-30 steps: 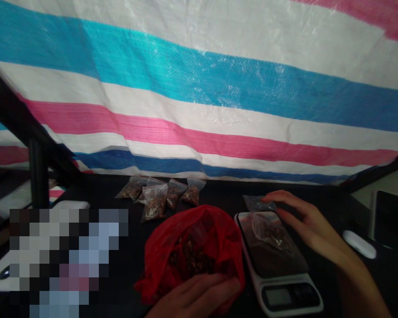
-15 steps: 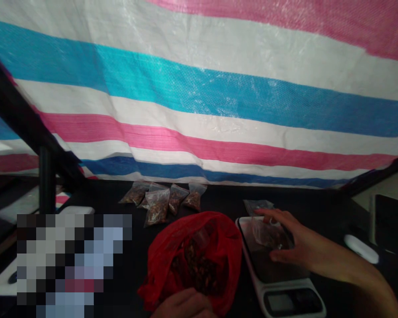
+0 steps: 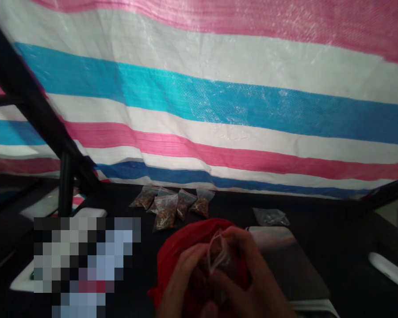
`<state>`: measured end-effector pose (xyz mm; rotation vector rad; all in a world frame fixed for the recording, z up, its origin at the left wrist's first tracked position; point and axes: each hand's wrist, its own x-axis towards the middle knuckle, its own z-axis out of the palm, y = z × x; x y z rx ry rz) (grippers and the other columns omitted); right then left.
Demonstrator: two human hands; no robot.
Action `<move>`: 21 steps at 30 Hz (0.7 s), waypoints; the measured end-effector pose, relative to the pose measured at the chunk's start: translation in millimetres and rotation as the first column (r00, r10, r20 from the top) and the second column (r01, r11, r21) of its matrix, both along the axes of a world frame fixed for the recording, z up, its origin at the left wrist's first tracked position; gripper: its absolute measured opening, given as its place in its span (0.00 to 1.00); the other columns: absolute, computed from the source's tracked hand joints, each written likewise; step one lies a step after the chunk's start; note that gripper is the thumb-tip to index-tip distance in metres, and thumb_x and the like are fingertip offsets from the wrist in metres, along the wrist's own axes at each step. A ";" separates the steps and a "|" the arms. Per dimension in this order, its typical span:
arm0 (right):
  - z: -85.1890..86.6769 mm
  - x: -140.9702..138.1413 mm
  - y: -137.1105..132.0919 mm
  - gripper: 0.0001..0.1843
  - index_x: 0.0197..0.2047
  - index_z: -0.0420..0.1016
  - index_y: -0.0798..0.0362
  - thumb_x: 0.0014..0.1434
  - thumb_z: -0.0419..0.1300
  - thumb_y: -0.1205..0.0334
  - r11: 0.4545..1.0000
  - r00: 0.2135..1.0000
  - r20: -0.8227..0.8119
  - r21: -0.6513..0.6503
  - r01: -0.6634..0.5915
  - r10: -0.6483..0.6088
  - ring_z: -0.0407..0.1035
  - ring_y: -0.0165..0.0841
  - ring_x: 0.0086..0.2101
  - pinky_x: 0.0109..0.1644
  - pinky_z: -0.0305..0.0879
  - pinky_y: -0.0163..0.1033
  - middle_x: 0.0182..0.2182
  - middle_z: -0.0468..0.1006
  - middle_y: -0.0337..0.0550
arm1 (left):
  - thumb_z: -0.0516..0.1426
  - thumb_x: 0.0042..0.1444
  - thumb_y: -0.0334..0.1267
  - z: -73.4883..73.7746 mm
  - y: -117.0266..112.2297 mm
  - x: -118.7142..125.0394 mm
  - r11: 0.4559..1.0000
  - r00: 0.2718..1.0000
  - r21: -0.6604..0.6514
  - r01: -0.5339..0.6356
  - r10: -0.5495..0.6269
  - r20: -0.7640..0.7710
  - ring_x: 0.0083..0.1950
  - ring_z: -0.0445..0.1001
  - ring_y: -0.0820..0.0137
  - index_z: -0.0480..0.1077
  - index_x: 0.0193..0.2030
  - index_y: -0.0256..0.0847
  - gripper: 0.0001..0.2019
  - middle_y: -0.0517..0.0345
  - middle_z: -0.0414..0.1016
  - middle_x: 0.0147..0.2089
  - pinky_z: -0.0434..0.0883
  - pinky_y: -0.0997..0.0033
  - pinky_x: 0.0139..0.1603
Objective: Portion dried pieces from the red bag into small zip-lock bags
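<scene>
Both my hands are raised over a red plastic bag [image 3: 175, 254] of dark dried bits. My left hand [image 3: 182, 280] and my right hand [image 3: 252, 278] pinch the mouth of a small clear zip bag [image 3: 219, 256] between them, held just above the red bag. To the right lies a kitchen scale [image 3: 285, 260] with a bare steel platform.
Several small filled zip bags [image 3: 172, 205] lie in a row at the back of the dark table. A pile of empty clear bags [image 3: 271, 216] sits behind the scale. A white oblong object [image 3: 389, 270] lies at right. A striped tarp [image 3: 219, 97] hangs behind.
My right hand lifted the small clear bag off the scale and brought it over the red bag. My left hand came up to grip it too. The camera tilted upward.
</scene>
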<state>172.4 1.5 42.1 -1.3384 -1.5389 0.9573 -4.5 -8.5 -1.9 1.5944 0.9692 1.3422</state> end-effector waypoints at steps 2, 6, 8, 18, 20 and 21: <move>-15.2 -19.7 -9.9 0.21 0.57 0.71 0.44 0.60 0.63 0.60 0.999 1.000 -0.022 0.051 -0.004 0.005 0.76 0.37 0.49 0.54 0.72 0.37 0.49 0.80 0.42 | 0.59 0.64 0.53 4.8 3.4 2.2 0.992 0.998 -0.124 0.006 0.000 0.056 0.59 0.77 0.58 0.73 0.62 0.52 0.22 0.52 0.78 0.60 0.74 0.65 0.61; -25.3 -23.4 -13.8 0.23 0.61 0.69 0.43 0.63 0.62 0.55 0.995 0.997 -0.020 0.076 0.072 -0.071 0.74 0.38 0.54 0.58 0.69 0.38 0.54 0.79 0.43 | 0.55 0.65 0.56 6.4 3.1 2.9 0.925 0.990 -0.380 -0.013 0.066 0.127 0.57 0.79 0.56 0.79 0.55 0.46 0.22 0.50 0.82 0.55 0.76 0.63 0.60; -21.5 -18.4 -9.2 0.22 0.60 0.70 0.44 0.64 0.61 0.53 0.997 0.998 -0.003 0.032 0.067 -0.067 0.76 0.37 0.50 0.54 0.72 0.36 0.50 0.81 0.43 | 0.54 0.66 0.56 2.3 -1.3 1.1 0.902 0.988 -0.427 -0.069 0.121 0.095 0.61 0.77 0.56 0.80 0.54 0.47 0.22 0.51 0.82 0.57 0.73 0.60 0.64; -5.7 -19.8 -0.3 0.11 0.39 0.74 0.48 0.66 0.57 0.51 0.993 0.999 -0.030 -0.114 -0.035 0.032 0.74 0.35 0.38 0.46 0.70 0.36 0.36 0.77 0.38 | 0.50 0.67 0.57 -17.2 8.0 -13.6 0.868 0.990 -0.493 0.052 0.018 0.137 0.58 0.77 0.54 0.79 0.53 0.39 0.27 0.46 0.82 0.54 0.74 0.57 0.62; -2.3 -20.6 0.7 0.12 0.36 0.73 0.48 0.66 0.57 0.50 0.994 0.999 -0.013 -0.108 -0.036 0.035 0.73 0.34 0.36 0.44 0.70 0.36 0.34 0.76 0.38 | 0.50 0.67 0.57 -11.3 7.8 -11.5 0.881 0.993 -0.472 0.033 0.026 0.117 0.58 0.77 0.56 0.79 0.53 0.40 0.26 0.47 0.81 0.55 0.74 0.61 0.60; -0.8 -21.0 1.3 0.13 0.35 0.73 0.49 0.65 0.57 0.50 0.994 0.999 -0.007 -0.103 -0.033 0.032 0.72 0.34 0.35 0.43 0.70 0.36 0.33 0.76 0.38 | 0.49 0.68 0.57 -7.2 6.8 -9.5 0.889 0.994 -0.456 0.029 0.023 0.109 0.57 0.77 0.57 0.79 0.52 0.40 0.26 0.47 0.80 0.54 0.75 0.63 0.59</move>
